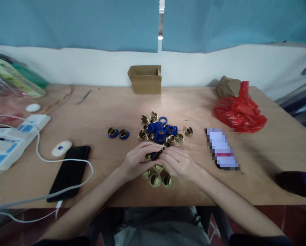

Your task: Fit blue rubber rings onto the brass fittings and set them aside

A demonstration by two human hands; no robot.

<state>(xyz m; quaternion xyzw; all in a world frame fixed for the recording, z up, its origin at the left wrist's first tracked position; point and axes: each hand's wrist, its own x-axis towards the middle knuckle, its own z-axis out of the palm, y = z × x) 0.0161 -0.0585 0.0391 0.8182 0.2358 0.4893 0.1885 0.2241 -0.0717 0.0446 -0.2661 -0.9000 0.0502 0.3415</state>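
My left hand (pixel 139 160) and my right hand (pixel 178 162) meet over the front middle of the table. Between their fingertips they pinch a small brass-coloured round part (pixel 158 152), with a bit of blue at its left; fingers hide most of it. Just beyond lies a heap of blue rings (pixel 160 135) mixed with similar brass-coloured round parts (pixel 170 139) that have a raised middle. Several more brass-coloured parts (pixel 155 180) sit below my hands, near the table edge. Two brass-coloured parts with blue rings around them (pixel 124 134) are set apart to the left.
A cardboard box (pixel 147 85) stands at the back. On the right are a lit phone (pixel 222 148), a red plastic bag (pixel 239 114) and a dark bottle-like object (pixel 297 182). At left, a white cable (pixel 91 171) crosses a black phone (pixel 69 174) near a power strip (pixel 19 140).
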